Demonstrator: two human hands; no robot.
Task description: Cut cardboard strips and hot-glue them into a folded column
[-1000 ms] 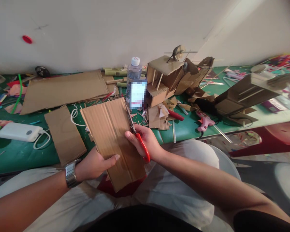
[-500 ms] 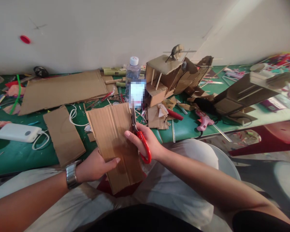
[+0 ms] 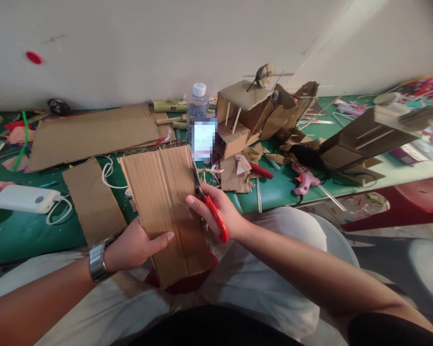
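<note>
My left hand (image 3: pixel 133 246) grips the lower left edge of a piece of corrugated cardboard (image 3: pixel 166 202), thumb on its face and fingers hidden behind it. The sheet is held tilted above my lap. In my right hand (image 3: pixel 220 211) is a pair of scissors (image 3: pixel 222 230) with red handles, fingers closed round the loops. Its blades lie along the right edge of the cardboard, pointing away from me; whether they are between cuts I cannot tell. Just beyond the blades stands a lit phone (image 3: pixel 204 139), its screen blurred, in front of a clear bottle (image 3: pixel 198 105) with a white cap.
On the green table (image 3: pixel 39 245) lie a white power bank (image 3: pixel 25 198) with a cable, a smaller cardboard piece (image 3: pixel 94 202) and a large cardboard sheet (image 3: pixel 94 134). Cardboard models (image 3: pixel 234 137) stand at the back right, near a pink glue gun (image 3: pixel 305 180). Scraps are scattered about.
The cardboard and my left hand have shifted a little to the left. The sheet's right edge has come away from the scissors' tip slightly, and a thin strip shows beside it.
</note>
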